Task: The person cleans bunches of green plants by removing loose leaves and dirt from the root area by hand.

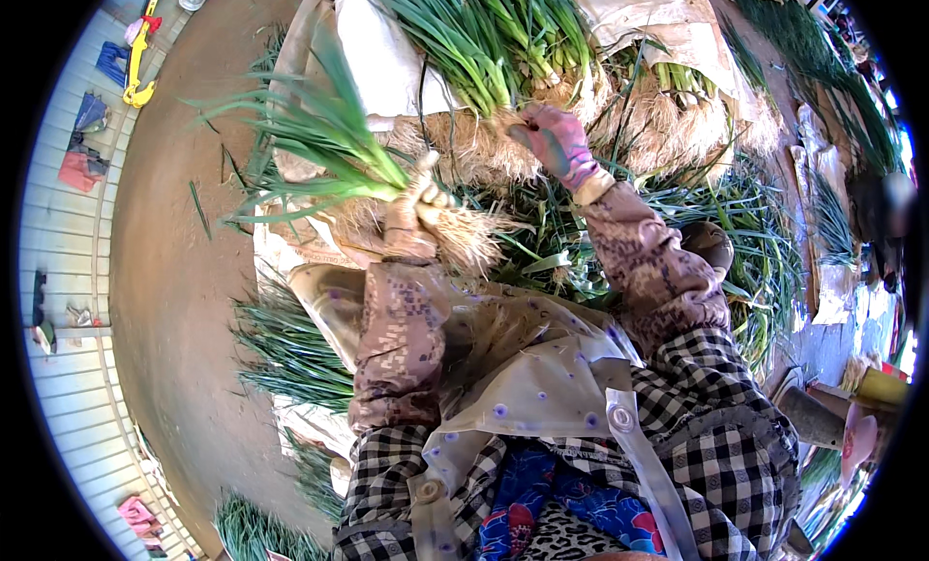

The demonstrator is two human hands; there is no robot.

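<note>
Head view: left hand (414,211) grips scallion bunch (339,145); right hand (554,140) pinches roots, fingertips hidden.

We cannot see the left hand (414,216) bare: a glove covers it, and roots of the gripped green onion bunch (339,145) hide its fingertips. The right hand's (554,140) fingertips are buried in the heap of onions (503,39) ahead of it, whose leaf tips the top edge cuts off. Far right of that hand, a dark blurred shape (885,213) cannot be identified.
</note>
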